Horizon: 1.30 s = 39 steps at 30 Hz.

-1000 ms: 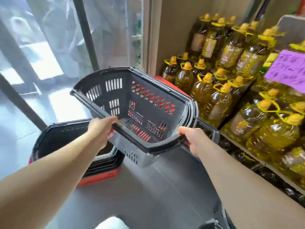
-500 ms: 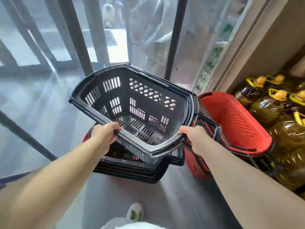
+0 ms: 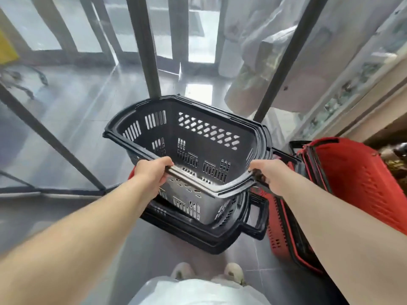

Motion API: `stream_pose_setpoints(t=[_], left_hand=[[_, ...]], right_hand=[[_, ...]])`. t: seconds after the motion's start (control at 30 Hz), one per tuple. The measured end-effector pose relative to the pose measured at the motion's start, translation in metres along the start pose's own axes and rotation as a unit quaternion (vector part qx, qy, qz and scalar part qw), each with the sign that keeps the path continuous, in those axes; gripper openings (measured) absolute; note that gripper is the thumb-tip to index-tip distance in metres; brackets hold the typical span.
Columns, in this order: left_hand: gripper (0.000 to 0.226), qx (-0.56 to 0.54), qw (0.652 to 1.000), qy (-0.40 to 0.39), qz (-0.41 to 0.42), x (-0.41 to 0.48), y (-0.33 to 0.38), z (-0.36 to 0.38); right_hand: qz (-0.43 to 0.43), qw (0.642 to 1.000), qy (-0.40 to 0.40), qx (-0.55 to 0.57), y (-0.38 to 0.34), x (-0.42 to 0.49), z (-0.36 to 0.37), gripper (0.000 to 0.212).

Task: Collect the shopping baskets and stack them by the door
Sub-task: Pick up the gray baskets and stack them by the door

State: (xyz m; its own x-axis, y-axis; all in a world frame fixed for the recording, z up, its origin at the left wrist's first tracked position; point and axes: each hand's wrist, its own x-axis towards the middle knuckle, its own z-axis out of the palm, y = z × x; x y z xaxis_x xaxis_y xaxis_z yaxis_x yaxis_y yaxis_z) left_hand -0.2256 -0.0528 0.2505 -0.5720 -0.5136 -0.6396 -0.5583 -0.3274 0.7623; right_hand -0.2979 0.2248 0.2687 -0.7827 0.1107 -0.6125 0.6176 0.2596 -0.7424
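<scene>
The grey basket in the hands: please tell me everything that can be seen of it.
The grey basket looks like hard dark plastic, with slotted and diamond-shaped holes in its walls and floor and a thick rim. It is empty, open side up and tilted, far end higher. The left hand and right hand grip its near rim. Its near bottom dips into the black basket stack on the floor.

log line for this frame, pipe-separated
phase: stacking | left hand: gripping black basket rim | right hand: gripping rim | basket: tilted, partly in floor stack | red baskets: right
</scene>
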Motion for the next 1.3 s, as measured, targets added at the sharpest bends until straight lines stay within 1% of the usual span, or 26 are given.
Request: stream_pose_setpoints(t=[0.13, 0.17, 0.23, 0.3, 0.37, 0.47, 0.5, 0.53, 0.6, 0.67, 0.77, 0.83, 0.93, 1.0, 1.07, 1.1, 1.2, 1.23, 1.27, 1.3], left_hand=[[0.012, -0.013, 0.999, 0.045, -0.021, -0.002, -0.015, 0.023], [0.014, -0.013, 0.998, 0.055, -0.033, -0.003, -0.023, 0.027], [0.018, -0.011, 0.995, 0.072, -0.067, -0.004, -0.041, 0.034], [0.019, 0.006, 0.991, 0.084, -0.102, -0.008, -0.061, 0.043], [0.017, 0.017, 0.988, 0.089, -0.123, -0.013, -0.078, 0.048], [0.005, 0.059, 0.987, 0.085, -0.125, -0.019, -0.091, 0.048], [0.006, 0.071, 0.986, 0.078, -0.128, -0.023, -0.092, 0.05], [0.012, 0.078, 0.986, 0.072, -0.131, -0.026, -0.092, 0.052], [0.02, 0.078, 0.987, 0.056, -0.126, -0.032, -0.087, 0.058], [0.022, 0.08, 0.991, 0.026, -0.1, -0.035, -0.076, 0.065], [0.028, 0.097, 0.994, -0.037, -0.043, -0.036, -0.054, 0.081], [0.035, 0.13, 0.988, -0.078, 0.002, -0.033, -0.039, 0.095], [0.036, 0.182, 0.972, -0.134, 0.061, -0.028, -0.022, 0.118], [0.033, 0.219, 0.956, -0.171, 0.092, -0.025, -0.013, 0.134], [0.031, 0.268, 0.928, -0.229, 0.12, -0.023, -0.003, 0.153], [0.03, 0.277, 0.921, -0.242, 0.13, -0.024, -0.001, 0.158], [0.027, 0.311, 0.881, -0.32, 0.16, -0.031, 0.003, 0.181], [0.026, 0.326, 0.861, -0.355, 0.165, -0.038, 0.002, 0.188], [0.025, 0.33, 0.848, -0.378, 0.17, -0.044, 0.001, 0.194], [0.025, 0.345, 0.825, -0.412, 0.176, -0.055, -0.003, 0.199]], right_hand=[[0.021, 0.999, -0.029, -0.029, 0.007, 0.022, -0.012, 0.012], [0.026, 0.999, -0.031, -0.033, 0.013, 0.027, -0.014, 0.012], [0.033, 0.997, -0.047, -0.043, 0.027, 0.033, -0.018, 0.018], [0.049, 0.995, -0.057, -0.063, 0.046, 0.04, -0.02, 0.019], [0.071, 0.991, -0.068, -0.096, 0.056, 0.046, -0.021, 0.023], [0.084, 0.98, -0.09, -0.157, 0.06, 0.058, -0.02, 0.027], [0.087, 0.977, -0.094, -0.169, 0.061, 0.063, -0.022, 0.029], [0.086, 0.975, -0.098, -0.179, 0.062, 0.067, -0.025, 0.031], [0.067, 0.975, -0.088, -0.192, 0.066, 0.073, -0.034, 0.041], [0.041, 0.976, -0.08, -0.198, 0.065, 0.076, -0.043, 0.047], [-0.024, 0.976, -0.06, -0.208, 0.055, 0.078, -0.052, 0.039], [-0.061, 0.975, -0.024, -0.214, 0.048, 0.073, -0.061, 0.036], [-0.11, 0.965, 0.014, -0.238, 0.045, 0.061, -0.073, 0.033], [-0.125, 0.962, 0.041, -0.24, 0.047, 0.049, -0.079, 0.032], [-0.122, 0.961, 0.097, -0.227, 0.054, 0.029, -0.085, 0.033], [-0.127, 0.957, 0.109, -0.236, 0.055, 0.02, -0.086, 0.033], [-0.113, 0.943, 0.18, -0.256, 0.072, -0.019, -0.085, 0.03], [-0.101, 0.94, 0.212, -0.247, 0.081, -0.037, -0.082, 0.03], [-0.092, 0.939, 0.23, -0.24, 0.086, -0.048, -0.081, 0.031], [-0.073, 0.938, 0.26, -0.219, 0.096, -0.068, -0.078, 0.031]])
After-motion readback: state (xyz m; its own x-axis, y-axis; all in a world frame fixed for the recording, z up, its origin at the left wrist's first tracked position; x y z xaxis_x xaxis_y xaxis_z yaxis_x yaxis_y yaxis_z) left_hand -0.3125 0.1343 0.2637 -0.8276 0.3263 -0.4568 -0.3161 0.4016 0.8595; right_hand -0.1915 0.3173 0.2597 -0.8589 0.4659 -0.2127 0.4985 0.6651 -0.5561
